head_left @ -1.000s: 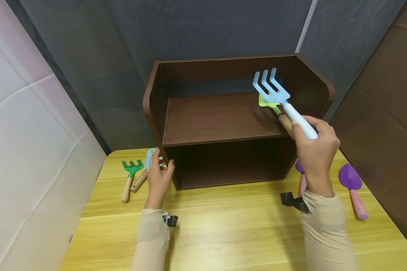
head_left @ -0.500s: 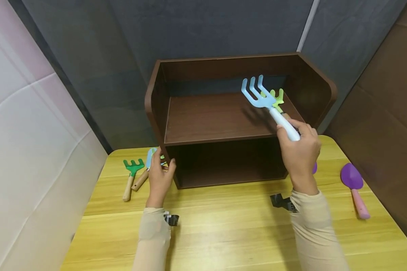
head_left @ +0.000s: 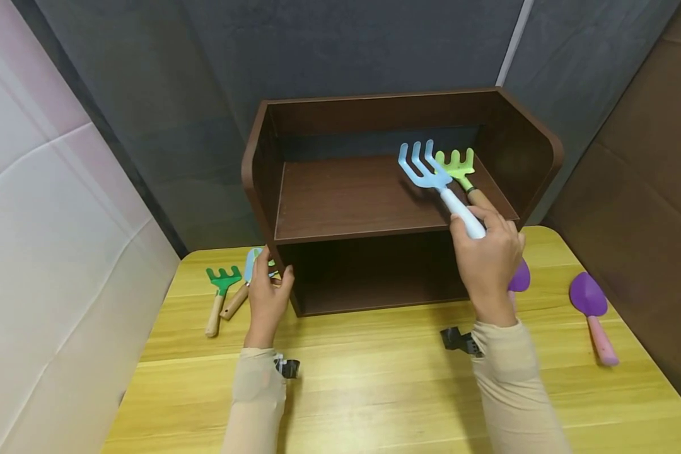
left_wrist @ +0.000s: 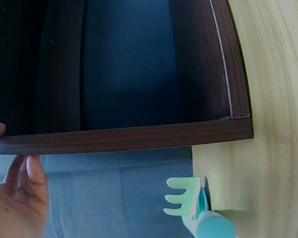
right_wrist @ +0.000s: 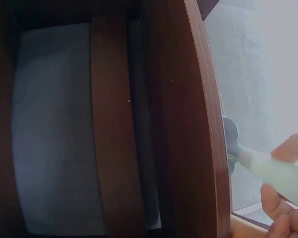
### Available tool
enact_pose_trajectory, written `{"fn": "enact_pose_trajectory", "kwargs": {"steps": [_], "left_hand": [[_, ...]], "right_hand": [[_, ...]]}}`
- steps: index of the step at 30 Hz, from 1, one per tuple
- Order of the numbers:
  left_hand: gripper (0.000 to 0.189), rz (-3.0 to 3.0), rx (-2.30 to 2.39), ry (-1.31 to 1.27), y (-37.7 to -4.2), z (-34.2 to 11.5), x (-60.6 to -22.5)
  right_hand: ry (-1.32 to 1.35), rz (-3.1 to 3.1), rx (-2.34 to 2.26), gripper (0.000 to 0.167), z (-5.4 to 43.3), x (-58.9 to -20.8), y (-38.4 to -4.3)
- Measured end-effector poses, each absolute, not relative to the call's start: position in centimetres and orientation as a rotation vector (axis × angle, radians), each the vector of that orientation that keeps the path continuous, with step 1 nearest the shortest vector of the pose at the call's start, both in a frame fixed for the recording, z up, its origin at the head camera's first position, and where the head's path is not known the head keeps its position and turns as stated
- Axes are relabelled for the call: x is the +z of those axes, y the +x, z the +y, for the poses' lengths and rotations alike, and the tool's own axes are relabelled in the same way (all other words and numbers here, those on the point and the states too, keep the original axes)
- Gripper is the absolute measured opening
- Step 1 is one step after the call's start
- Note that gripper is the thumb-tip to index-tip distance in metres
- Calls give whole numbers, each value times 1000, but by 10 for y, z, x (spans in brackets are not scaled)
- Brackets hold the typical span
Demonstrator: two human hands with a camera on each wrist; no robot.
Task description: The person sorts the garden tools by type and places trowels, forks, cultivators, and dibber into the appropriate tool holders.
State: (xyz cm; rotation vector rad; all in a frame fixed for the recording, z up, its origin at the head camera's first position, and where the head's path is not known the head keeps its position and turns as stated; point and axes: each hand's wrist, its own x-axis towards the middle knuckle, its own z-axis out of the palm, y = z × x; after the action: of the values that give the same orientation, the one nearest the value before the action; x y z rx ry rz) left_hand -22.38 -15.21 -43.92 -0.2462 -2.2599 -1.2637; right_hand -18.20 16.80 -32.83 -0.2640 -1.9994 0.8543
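Note:
A dark brown two-tier shelf (head_left: 340, 205) stands on the table. My left hand (head_left: 268, 309) grips the shelf's left side panel; in the left wrist view its thumb and fingers lie on opposite faces of the panel (left_wrist: 124, 139). Above the right part of the upper tier, my right hand (head_left: 488, 265) holds a light blue garden hand rake (head_left: 431, 176) by its pale handle (right_wrist: 273, 171), three tines pointing away. Beside it on that tier is a light green hand rake (head_left: 458, 167) with a wooden handle, whose near end is hidden by the right hand.
Left of the shelf lie a green hand rake (head_left: 222, 284) and a blue-headed tool (head_left: 250, 265) with a wooden handle, partly hidden. A purple trowel (head_left: 589, 296) with a pink handle lies at right, and another purple head (head_left: 521, 277) shows behind the right wrist.
My right hand has moved left and slightly down with the light blue rake, uncovering more of the light green rake's head. The left hand keeps its grip on the panel.

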Motion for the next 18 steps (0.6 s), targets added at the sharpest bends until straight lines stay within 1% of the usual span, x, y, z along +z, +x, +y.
{"fn": "enact_pose_trajectory", "kwargs": {"steps": [18], "left_hand": [[53, -2256, -1268, -238, -223, -149, -438]], "right_hand": [[-314, -2066, 815, 31, 162, -340, -184]]}}
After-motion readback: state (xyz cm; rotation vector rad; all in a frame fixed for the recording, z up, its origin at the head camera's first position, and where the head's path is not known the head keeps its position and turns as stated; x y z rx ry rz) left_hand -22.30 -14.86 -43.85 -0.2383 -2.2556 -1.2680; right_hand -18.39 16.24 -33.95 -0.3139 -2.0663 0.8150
